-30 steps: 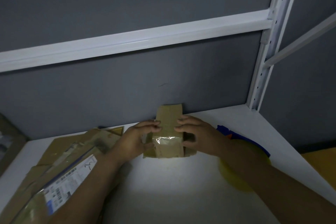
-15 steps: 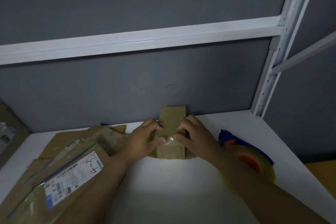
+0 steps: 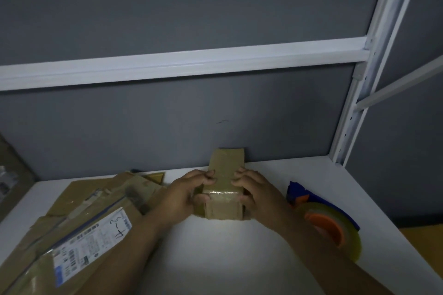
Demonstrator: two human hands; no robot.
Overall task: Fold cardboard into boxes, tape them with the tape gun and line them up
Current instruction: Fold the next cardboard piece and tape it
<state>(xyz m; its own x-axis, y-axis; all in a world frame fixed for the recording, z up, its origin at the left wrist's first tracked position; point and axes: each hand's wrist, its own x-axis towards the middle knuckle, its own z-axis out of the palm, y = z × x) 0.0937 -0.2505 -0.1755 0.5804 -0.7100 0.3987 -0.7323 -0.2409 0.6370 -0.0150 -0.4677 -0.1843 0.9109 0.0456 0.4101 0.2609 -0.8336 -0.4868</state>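
A small brown box (image 3: 224, 187) sits on the white desk (image 3: 227, 258). Its far end is close to the grey wall (image 3: 167, 127). A strip of shiny tape (image 3: 223, 193) runs across the near top edge of the box.

The left hand (image 3: 187, 196) holds the left side of the box. Its fingers (image 3: 207, 177) are curled over the top and the thumb is on the front. The right hand (image 3: 259, 194) holds the right side of the box the same way, with its fingers bent over the top.

Left of the box lies flat cardboard (image 3: 72, 235) with a white label (image 3: 91, 239) on it. Right of the box, partly hidden by the right arm, lies the tape gun (image 3: 328, 223). It is blue and orange, with a roll of clear tape. High above the box, a white rail (image 3: 182, 64) runs across the wall.
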